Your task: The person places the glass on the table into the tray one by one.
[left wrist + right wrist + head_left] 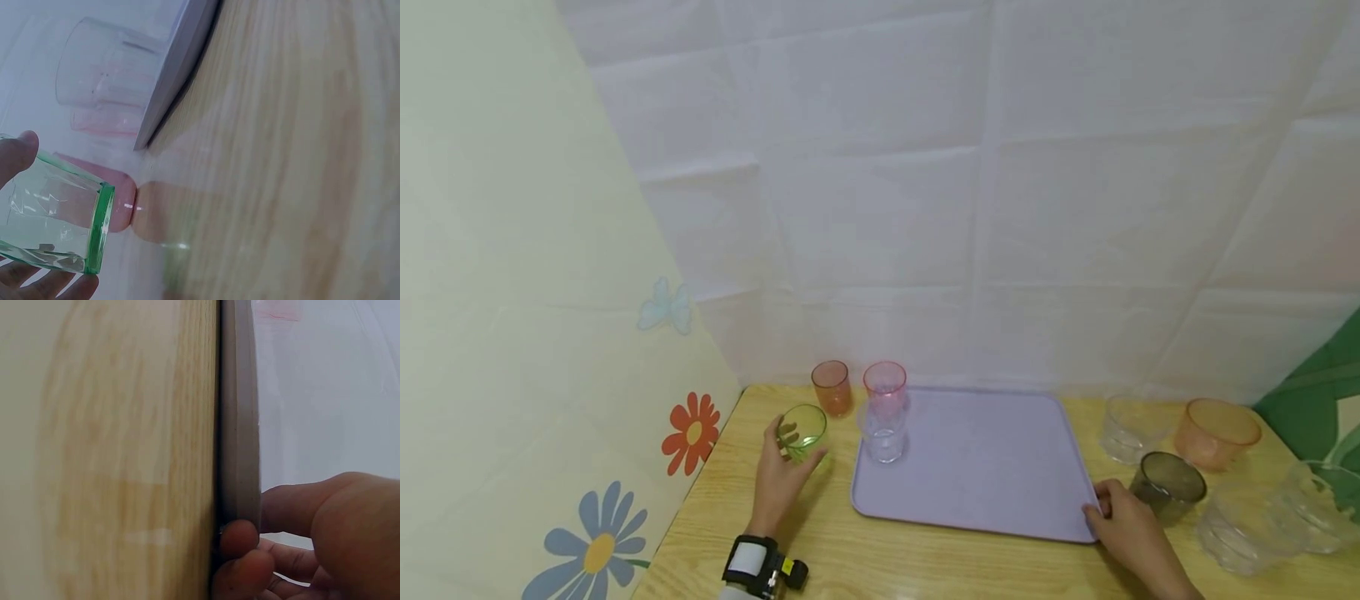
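Left hand (780, 477): gripping green cup (806, 433); right hand (1124, 518): pinching tray (992, 462) corner; could topple clear cup (885, 440) between hands by jerking tray.

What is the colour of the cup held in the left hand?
The cup is see-through green; the left wrist view shows it best.

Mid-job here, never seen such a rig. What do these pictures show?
No robot here, just a person's two bare hands. The wide picture is taken from the head, the two close ones from the wrists. The left hand holds a green cup; the right hand grips a purple tray near its corner. A clear cup and a pink cup stand on the tray. On the table, a red cup stands left of the tray; a dark cup, an orange bowl and clear glasses stand to the right.
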`<action>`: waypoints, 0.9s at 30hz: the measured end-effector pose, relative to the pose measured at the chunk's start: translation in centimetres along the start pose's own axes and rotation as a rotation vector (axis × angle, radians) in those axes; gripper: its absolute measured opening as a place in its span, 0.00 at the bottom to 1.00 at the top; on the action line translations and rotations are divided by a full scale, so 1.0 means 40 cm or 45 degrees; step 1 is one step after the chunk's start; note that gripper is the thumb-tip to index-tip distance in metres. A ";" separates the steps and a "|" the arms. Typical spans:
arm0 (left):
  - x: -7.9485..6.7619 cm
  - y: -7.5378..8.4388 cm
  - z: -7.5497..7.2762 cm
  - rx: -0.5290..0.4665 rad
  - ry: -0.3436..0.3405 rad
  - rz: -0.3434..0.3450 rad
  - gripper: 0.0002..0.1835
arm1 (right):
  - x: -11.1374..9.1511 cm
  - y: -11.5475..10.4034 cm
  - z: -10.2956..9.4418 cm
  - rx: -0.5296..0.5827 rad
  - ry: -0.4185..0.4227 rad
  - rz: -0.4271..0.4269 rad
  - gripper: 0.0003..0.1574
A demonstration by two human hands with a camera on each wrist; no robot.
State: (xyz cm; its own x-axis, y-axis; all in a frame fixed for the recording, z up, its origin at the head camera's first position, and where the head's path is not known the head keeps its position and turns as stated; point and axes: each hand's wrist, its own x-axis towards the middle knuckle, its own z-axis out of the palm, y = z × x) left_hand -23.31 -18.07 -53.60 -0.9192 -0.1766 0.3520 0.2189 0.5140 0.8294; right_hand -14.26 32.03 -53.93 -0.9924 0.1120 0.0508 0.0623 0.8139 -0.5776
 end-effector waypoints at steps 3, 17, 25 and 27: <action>-0.007 0.007 0.011 0.019 -0.011 0.025 0.53 | -0.002 -0.004 -0.004 -0.007 -0.004 0.002 0.20; -0.037 0.029 0.041 -0.045 -0.109 0.057 0.53 | 0.000 0.000 -0.003 -0.009 -0.002 -0.008 0.19; -0.059 0.042 0.061 -0.069 -0.139 0.138 0.51 | 0.000 0.001 -0.003 -0.009 -0.014 -0.008 0.20; -0.065 0.047 0.064 -0.077 -0.153 0.140 0.51 | 0.000 0.001 -0.003 -0.009 -0.017 -0.006 0.20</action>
State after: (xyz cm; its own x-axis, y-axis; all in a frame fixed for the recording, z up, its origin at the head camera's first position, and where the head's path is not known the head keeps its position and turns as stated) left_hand -21.34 -14.51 -54.06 -0.9203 -0.0188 0.3908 0.3362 0.4727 0.8146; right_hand -14.25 32.14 -53.85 -0.9941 0.1003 0.0425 0.0581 0.8186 -0.5715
